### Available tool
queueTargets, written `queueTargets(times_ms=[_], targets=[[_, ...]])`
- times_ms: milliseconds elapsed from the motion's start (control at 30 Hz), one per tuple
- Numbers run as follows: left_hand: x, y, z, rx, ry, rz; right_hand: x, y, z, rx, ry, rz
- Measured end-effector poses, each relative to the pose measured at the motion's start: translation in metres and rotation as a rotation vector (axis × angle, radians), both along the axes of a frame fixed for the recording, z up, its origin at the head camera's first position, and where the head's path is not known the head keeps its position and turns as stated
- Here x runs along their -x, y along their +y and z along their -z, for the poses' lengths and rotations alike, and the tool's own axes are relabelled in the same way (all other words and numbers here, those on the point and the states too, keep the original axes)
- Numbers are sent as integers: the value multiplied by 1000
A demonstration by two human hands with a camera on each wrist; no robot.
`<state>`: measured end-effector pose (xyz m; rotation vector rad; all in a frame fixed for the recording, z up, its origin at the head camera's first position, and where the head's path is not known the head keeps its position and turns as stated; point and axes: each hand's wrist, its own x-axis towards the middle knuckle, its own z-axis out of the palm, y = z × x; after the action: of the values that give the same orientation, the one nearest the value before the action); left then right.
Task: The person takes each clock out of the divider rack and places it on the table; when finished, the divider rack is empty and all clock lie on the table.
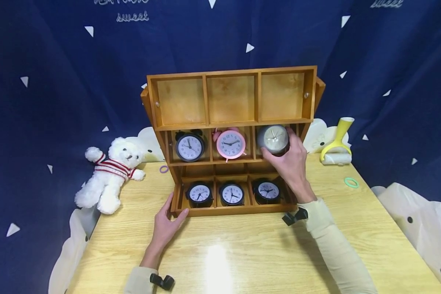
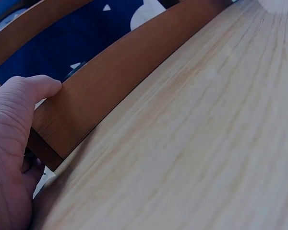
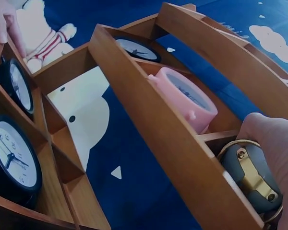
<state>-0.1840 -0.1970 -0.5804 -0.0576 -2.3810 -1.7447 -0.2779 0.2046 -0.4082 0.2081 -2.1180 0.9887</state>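
Observation:
My right hand (image 1: 292,163) grips a round grey clock (image 1: 275,139) at the right compartment of the middle tier of a wooden shelf (image 1: 231,121). In the right wrist view the grey clock (image 3: 252,177) shows a gold-coloured bracket, and the hand's thumb side lies along it. Beside it stands a pink alarm clock (image 1: 230,144), then a black alarm clock (image 1: 190,147) at the left. Three black clocks sit in the bottom tier, one of them the middle clock (image 1: 231,194). My left hand (image 1: 165,224) holds the shelf's lower left front corner, thumb over the front board (image 2: 86,105).
The top tier has three bare compartments. A white teddy bear (image 1: 112,173) in a striped sweater sits at the left. A yellow-handled lint roller (image 1: 337,145) and a green ring (image 1: 351,182) lie at the right, a purple ring (image 1: 163,169) left of the shelf.

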Motion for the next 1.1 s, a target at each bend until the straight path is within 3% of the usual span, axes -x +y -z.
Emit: queueTargets(times_ms=[100,333,1100], targets=[[1,0,1,-11,14,-4,-3,0,-5,2,16,-2],[-15,9,-40,-43,-16,19,-11,6,-5,20,55,7],[-12,7,-38,-37,-43,22,-41,34,-7,60,103,88]])
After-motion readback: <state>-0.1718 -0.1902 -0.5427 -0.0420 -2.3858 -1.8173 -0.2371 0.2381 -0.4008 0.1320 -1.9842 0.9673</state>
